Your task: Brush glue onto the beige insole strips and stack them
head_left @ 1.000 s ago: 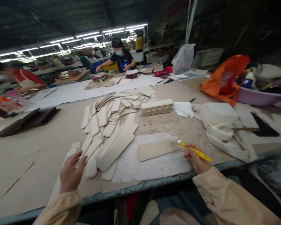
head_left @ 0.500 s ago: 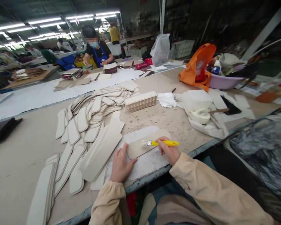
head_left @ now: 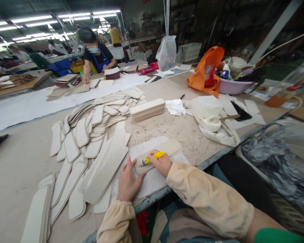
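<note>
My right hand (head_left: 161, 163) grips a yellow-handled paintbrush (head_left: 157, 155), its bristles down on the left part of a long beige panel (head_left: 171, 147) with rounded ends. The panel lies on a white sheet (head_left: 152, 144) near the table's front edge. At the panel's left end rests my left hand (head_left: 128, 180), fingers spread, thumb and fingertips at the panel's edge. Left of that hand, several long pale panels (head_left: 107, 173) lie overlapping. A neat stack of similar panels (head_left: 147, 110) stands behind the sheet.
A heap of pale panels (head_left: 82, 130) covers the table's left middle. At right are a white tub (head_left: 212, 124) with a stick across it, an orange bag (head_left: 205, 72) and a lilac basin (head_left: 234, 87). Across the table a person in a blue apron (head_left: 101, 60) handles pieces.
My right hand has moved the paintbrush left along the panel, toward my left hand, and its handle now tilts up more. My left hand stays at the panel's left end.
</note>
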Action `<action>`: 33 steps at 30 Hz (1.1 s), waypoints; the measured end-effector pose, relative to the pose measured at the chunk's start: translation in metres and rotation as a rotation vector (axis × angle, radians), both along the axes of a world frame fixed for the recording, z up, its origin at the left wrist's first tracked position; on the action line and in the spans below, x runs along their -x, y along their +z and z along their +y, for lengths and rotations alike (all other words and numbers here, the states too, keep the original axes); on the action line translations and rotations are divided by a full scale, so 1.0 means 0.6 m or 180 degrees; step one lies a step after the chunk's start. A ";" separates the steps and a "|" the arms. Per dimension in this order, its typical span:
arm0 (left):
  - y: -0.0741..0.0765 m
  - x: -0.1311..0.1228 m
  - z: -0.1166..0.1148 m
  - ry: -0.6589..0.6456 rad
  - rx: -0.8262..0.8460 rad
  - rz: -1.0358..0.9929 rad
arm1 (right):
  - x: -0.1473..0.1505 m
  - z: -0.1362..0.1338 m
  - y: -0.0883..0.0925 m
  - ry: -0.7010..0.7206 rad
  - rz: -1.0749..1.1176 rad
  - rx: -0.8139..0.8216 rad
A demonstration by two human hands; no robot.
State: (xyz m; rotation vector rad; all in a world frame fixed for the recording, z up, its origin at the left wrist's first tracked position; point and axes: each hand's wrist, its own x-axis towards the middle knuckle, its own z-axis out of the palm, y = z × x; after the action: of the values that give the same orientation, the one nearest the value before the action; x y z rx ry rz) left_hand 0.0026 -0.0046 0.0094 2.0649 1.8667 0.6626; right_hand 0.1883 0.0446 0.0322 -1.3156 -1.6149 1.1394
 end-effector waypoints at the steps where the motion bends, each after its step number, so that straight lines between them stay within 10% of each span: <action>1: 0.000 0.000 0.000 -0.0022 -0.0019 0.0049 | -0.004 0.003 0.001 -0.0031 -0.0065 -0.0030; 20: -0.009 0.004 0.001 -0.0213 -0.0290 0.0326 | -0.224 0.063 0.019 -0.0924 -0.1483 -0.0636; 33: -0.012 0.004 0.000 -0.0207 -0.0280 0.0403 | -0.018 -0.006 0.006 0.0169 0.0141 0.0077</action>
State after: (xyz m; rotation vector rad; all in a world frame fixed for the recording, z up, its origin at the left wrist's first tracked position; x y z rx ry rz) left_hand 0.0002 -0.0045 0.0024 2.2619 1.8583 0.6219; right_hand 0.1993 0.0409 0.0358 -1.2608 -1.6173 1.2152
